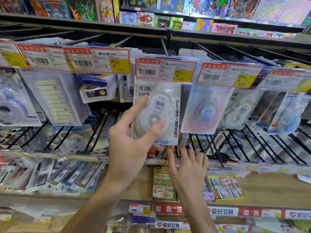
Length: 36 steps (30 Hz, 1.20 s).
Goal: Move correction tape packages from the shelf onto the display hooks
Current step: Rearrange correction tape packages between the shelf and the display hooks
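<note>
A white correction tape package (165,105) hangs on the middle display hook (164,47), under a price tag marked 5.80 (165,69). My left hand (133,137) grips this package, thumb on its front blister and fingers along its left edge. Just below the package's bottom edge, my right hand (188,167) has its fingers relaxed and reaching toward the rack; it holds nothing that I can see. More correction tape packages hang to the right: a pink and blue one (202,111) and a white one (239,111).
Black wire hooks (252,145) fill the rack below and to the right. Staple packs (96,91) and index tabs (53,100) hang to the left. The wooden shelf (269,190) below holds small boxes of stationery (225,187). Toy boxes line the top shelf.
</note>
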Each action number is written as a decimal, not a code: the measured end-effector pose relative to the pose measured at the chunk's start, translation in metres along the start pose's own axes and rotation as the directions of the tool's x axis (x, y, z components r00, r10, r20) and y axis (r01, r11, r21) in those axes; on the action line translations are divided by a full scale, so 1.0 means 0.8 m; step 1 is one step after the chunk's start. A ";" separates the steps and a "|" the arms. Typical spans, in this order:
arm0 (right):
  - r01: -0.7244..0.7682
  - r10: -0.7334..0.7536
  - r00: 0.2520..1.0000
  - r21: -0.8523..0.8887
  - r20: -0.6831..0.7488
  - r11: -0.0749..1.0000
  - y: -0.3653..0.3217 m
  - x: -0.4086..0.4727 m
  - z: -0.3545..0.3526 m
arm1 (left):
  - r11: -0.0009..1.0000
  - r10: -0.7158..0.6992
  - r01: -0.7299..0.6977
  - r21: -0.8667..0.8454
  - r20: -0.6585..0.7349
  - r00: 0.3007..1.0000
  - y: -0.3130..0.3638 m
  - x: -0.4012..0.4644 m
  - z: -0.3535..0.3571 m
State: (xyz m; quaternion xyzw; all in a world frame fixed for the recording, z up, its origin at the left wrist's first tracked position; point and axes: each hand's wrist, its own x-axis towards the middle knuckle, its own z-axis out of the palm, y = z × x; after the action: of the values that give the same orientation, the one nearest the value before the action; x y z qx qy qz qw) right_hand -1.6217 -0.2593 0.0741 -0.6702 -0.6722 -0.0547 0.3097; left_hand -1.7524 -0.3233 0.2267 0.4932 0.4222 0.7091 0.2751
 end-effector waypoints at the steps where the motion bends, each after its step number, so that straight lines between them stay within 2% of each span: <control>1: -0.002 0.002 1.000 -0.003 0.000 1.000 0.000 0.000 0.000 | 1.000 -0.005 0.005 -0.001 0.006 1.000 -0.001 -0.003 0.002; 9: -0.008 0.008 1.000 0.003 -0.008 1.000 -0.001 -0.001 0.001 | 0.998 -0.060 0.060 -0.010 0.018 0.998 -0.011 0.003 -0.001; 18: 0.009 -0.009 0.999 -0.021 -0.039 1.000 -0.001 -0.003 0.002 | 0.988 -0.147 0.139 -0.064 -0.125 0.981 -0.051 0.023 0.018; 24: 0.006 -0.007 0.999 -0.021 -0.038 1.000 0.000 -0.003 0.001 | 0.990 -0.133 0.125 -0.059 -0.164 0.977 -0.062 0.027 0.022; 27: 0.003 -0.004 0.999 -0.017 -0.043 1.000 -0.002 -0.003 0.001 | 0.993 -0.103 0.112 0.031 -0.214 0.971 -0.076 0.027 0.017; 29: 0.004 -0.005 0.999 -0.020 -0.039 1.000 -0.002 -0.003 0.001 | 0.990 -0.030 0.061 0.124 -0.239 0.970 -0.084 0.025 0.014; 32: 0.002 -0.002 1.000 -0.019 -0.020 1.000 -0.002 -0.003 0.000 | 0.953 0.125 -0.058 0.298 -0.211 0.970 -0.092 0.021 0.013; 36: 0.010 -0.011 1.000 -0.032 -0.016 0.999 -0.002 -0.002 0.000 | 0.885 0.228 -0.127 0.448 -0.179 0.957 -0.103 0.024 0.010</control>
State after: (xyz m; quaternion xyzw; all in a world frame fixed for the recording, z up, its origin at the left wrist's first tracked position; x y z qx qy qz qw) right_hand -1.6231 -0.2608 0.0737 -0.6711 -0.6723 -0.0723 0.3040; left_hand -1.7542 -0.2646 0.1653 0.4944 0.5503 0.6715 0.0426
